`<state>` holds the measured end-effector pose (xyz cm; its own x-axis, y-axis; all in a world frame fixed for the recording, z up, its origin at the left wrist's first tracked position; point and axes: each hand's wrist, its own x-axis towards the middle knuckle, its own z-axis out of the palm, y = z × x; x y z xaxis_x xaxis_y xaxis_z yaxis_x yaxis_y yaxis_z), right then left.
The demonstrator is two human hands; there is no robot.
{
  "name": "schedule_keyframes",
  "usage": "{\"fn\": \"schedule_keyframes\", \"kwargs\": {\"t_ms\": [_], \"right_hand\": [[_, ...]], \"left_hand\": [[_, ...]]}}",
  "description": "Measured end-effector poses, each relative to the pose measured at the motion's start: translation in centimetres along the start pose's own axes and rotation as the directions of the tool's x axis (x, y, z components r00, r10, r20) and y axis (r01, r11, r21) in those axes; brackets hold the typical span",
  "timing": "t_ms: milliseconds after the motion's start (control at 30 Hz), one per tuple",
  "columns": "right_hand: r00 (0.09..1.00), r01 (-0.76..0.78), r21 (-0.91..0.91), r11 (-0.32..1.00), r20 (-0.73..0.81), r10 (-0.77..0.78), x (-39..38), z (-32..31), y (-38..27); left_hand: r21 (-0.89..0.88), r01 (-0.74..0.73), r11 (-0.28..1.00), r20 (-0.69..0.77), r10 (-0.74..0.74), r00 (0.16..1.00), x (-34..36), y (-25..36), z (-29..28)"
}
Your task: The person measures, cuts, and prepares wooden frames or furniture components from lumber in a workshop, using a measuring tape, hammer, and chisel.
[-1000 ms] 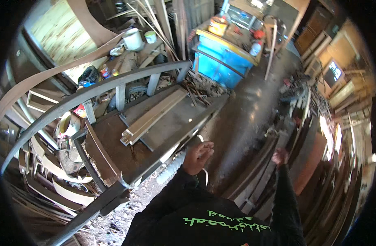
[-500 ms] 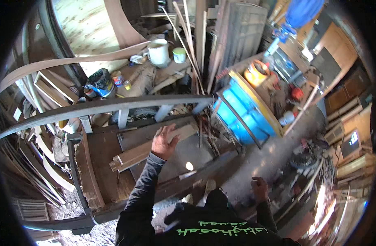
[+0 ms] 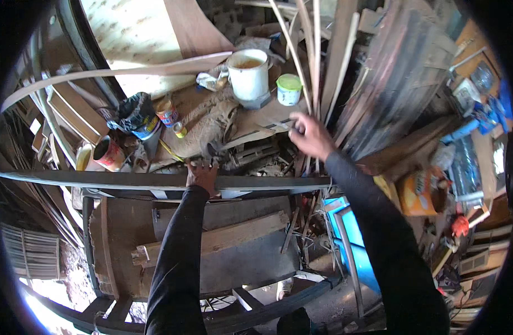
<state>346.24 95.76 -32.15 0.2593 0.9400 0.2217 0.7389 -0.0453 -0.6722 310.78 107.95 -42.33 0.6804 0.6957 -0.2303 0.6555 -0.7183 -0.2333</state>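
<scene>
My left hand (image 3: 202,178) lies over the long grey wooden beam (image 3: 256,183), its fingers spread across the far edge. My right hand (image 3: 312,137) is stretched out beyond the beam, above the front edge of the cluttered workbench (image 3: 198,142). Its index finger and thumb are bent and look apart, with nothing clearly between them. Just left of its fingertips lies a thin, flat tool (image 3: 272,126) whose kind I cannot make out. A white pot (image 3: 248,81) and a small tub with a green lid (image 3: 289,90) stand behind that hand.
Below the beam a wooden plank (image 3: 234,233) lies on a grey board (image 3: 251,262). Cans, a black-lined bucket (image 3: 136,117) and a small yellow tin (image 3: 180,130) stand at the bench's left. Thin wood strips lean behind; a blue tub (image 3: 357,251) stands right.
My left hand has come down onto the beam. My right hand has swung from low right up and forward over the bench edge. The view has turned toward the bench.
</scene>
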Motion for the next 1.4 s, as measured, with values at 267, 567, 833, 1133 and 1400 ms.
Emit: {"fn": "schedule_keyframes", "kwargs": {"t_ms": [267, 567, 833, 1133, 1400], "right_hand": [[0.995, 0.055, -0.161, 0.985, 0.095, -0.040, 26.3, 7.7, 16.1], [0.919, -0.040, -0.864, 0.502, 0.165, 0.358, 29.0, 12.1, 14.3], [0.979, -0.016, -0.808, 0.589, 0.108, 0.175, 21.8, 2.5, 14.3], [0.865, 0.390, -0.442, 0.808, 0.477, -0.156, -7.2, 0.5, -14.3], [0.786, 0.403, -0.336, 0.851, 0.604, -0.133, -38.6, -3.2, -36.3]], "left_hand": [[-0.065, -0.118, 0.991, -0.405, 0.082, 0.911, 1.0, -2.0, 6.6], [-0.105, -0.026, 0.994, -0.233, 0.001, 0.972, 0.4, -2.0, 5.5], [-0.145, -0.098, 0.985, -0.395, 0.033, 0.918, 3.3, 0.8, 6.1], [-0.145, 0.176, 0.974, -0.479, -0.225, 0.849, -5.3, 3.7, 8.0], [-0.892, -0.446, -0.071, -0.391, -0.370, 0.843, -44.6, 14.6, -3.3]]}}
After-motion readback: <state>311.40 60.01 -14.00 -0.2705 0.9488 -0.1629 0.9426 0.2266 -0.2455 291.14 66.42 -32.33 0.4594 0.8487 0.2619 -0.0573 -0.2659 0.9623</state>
